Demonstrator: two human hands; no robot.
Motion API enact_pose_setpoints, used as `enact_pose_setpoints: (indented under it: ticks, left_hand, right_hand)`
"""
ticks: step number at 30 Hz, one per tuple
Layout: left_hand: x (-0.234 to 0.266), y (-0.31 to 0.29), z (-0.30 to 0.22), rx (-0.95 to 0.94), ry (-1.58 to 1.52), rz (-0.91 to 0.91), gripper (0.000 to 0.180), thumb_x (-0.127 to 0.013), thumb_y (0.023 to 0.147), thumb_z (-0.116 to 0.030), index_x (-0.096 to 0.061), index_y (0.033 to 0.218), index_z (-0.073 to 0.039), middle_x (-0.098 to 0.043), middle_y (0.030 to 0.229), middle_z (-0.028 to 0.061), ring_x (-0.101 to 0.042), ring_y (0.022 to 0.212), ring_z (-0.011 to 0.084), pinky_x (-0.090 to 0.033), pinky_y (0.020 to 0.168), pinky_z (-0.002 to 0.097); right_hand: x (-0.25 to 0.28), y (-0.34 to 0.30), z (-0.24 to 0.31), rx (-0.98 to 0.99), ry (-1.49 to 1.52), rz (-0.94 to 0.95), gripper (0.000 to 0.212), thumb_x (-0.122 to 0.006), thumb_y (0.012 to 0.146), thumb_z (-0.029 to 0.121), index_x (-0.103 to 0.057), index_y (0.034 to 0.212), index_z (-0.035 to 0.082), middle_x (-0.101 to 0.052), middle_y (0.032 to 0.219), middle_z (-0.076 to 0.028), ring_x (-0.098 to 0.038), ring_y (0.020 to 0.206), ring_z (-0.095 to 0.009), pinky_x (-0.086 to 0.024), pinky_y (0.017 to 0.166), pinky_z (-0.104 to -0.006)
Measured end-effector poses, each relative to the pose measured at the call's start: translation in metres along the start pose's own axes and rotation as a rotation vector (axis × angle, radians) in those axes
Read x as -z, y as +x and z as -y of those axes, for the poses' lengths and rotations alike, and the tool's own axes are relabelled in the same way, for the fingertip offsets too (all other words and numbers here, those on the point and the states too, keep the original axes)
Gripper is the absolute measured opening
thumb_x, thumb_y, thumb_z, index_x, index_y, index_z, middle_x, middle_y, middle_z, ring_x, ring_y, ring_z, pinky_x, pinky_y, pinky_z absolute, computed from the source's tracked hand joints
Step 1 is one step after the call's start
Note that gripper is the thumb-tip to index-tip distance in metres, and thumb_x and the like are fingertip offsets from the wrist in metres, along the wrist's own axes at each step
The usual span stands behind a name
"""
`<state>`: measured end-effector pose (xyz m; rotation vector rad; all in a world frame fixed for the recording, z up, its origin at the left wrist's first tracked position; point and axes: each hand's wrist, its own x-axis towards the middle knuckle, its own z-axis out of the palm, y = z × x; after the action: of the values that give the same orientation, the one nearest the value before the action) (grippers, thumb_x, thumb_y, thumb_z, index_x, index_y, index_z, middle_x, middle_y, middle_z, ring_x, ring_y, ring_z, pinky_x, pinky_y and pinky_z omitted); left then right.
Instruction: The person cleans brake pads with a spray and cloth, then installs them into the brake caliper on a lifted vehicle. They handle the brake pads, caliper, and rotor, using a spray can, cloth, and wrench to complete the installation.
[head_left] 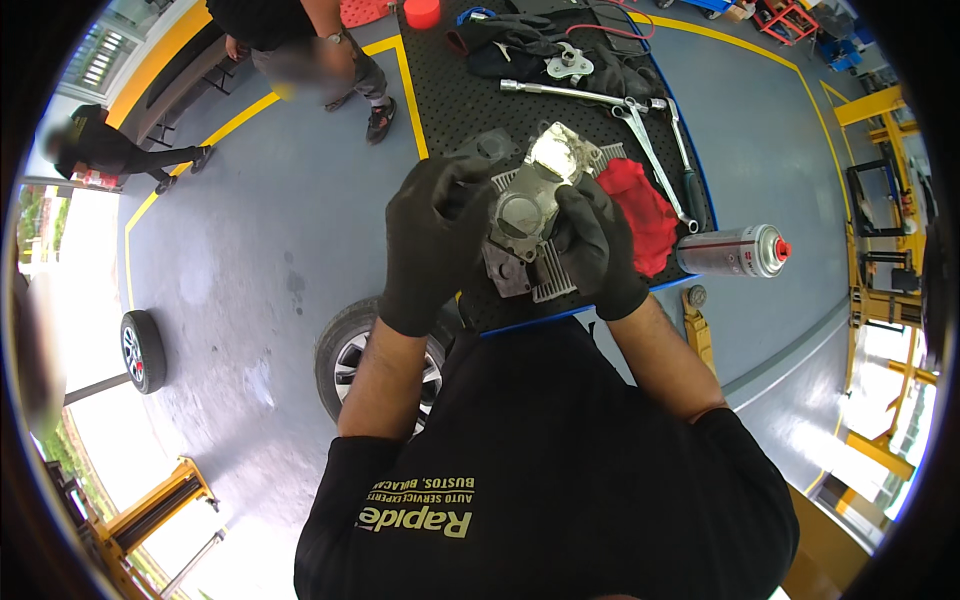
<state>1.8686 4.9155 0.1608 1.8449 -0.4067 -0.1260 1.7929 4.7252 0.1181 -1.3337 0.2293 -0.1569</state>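
Both my hands wear black gloves and hold a grey finned metal engine part (pixel 535 215) above the black perforated work table (pixel 450 100). My left hand (pixel 432 235) grips its left side, fingers curled over the top edge. My right hand (pixel 598 245) clasps its right side. The part has a round bore in the middle and cooling fins along its sides. A red rag (pixel 640 210) lies just right of my right hand.
A silver spray can with a red nozzle (pixel 735 250) lies at the table's right edge. Wrenches and a long ratchet (pixel 610 100) lie further back, with dark cloth and a red cup (pixel 422 12). Wheels (pixel 350 350) stand on the floor. Two people are at the far left.
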Motion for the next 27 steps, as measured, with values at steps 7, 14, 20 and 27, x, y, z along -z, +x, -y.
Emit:
enact_pose_setpoints:
  ticks: [7, 14, 20, 27]
  left_hand:
    - [0.005, -0.003, 0.019, 0.158, -0.189, 0.219, 0.033, -0.069, 0.095, -0.007, -0.07, 0.126, 0.005, -0.076, 0.109, 0.0096, -0.069, 0.094, 0.0107, -0.055, 0.081, 0.0264]
    - [0.003, -0.008, 0.037, 0.174, -0.224, 0.219, 0.038, -0.064, 0.09, -0.002, -0.068, 0.127, 0.006, -0.075, 0.109, 0.0096, -0.069, 0.095, 0.0123, -0.055, 0.083, 0.0267]
    - [0.005, -0.011, 0.051, 0.282, -0.429, 0.255, 0.032, -0.064, 0.094, -0.008, -0.065, 0.122, 0.007, -0.073, 0.105, 0.0094, -0.069, 0.093, 0.0123, -0.057, 0.082, 0.0285]
    - [-0.01, -0.001, 0.058, 0.286, -0.617, 0.275, 0.047, -0.063, 0.092, -0.007, -0.055, 0.136, 0.007, -0.069, 0.113, 0.0113, -0.069, 0.099, 0.0153, -0.057, 0.087, 0.0288]
  right_hand:
    - [-0.008, -0.001, 0.0, -0.085, 0.039, -0.021, 0.028, -0.059, 0.106, 0.013, -0.065, 0.129, -0.002, -0.073, 0.11, -0.003, -0.067, 0.097, -0.007, -0.054, 0.083, -0.0255]
    - [-0.003, 0.005, -0.019, -0.086, -0.002, -0.019, 0.029, -0.061, 0.103, 0.009, -0.066, 0.127, -0.005, -0.072, 0.108, -0.003, -0.066, 0.097, -0.008, -0.055, 0.084, -0.0274]
    - [0.036, 0.011, -0.015, 0.183, -0.468, -0.138, 0.029, -0.065, 0.104, 0.02, -0.07, 0.125, 0.0, -0.073, 0.105, -0.007, -0.069, 0.092, -0.015, -0.056, 0.082, -0.0304]
    - [0.131, -0.009, -0.05, 0.551, -1.655, -0.139, 0.028, -0.07, 0.094, 0.018, -0.071, 0.12, 0.006, -0.073, 0.106, -0.016, -0.07, 0.098, -0.036, -0.056, 0.088, -0.0468]
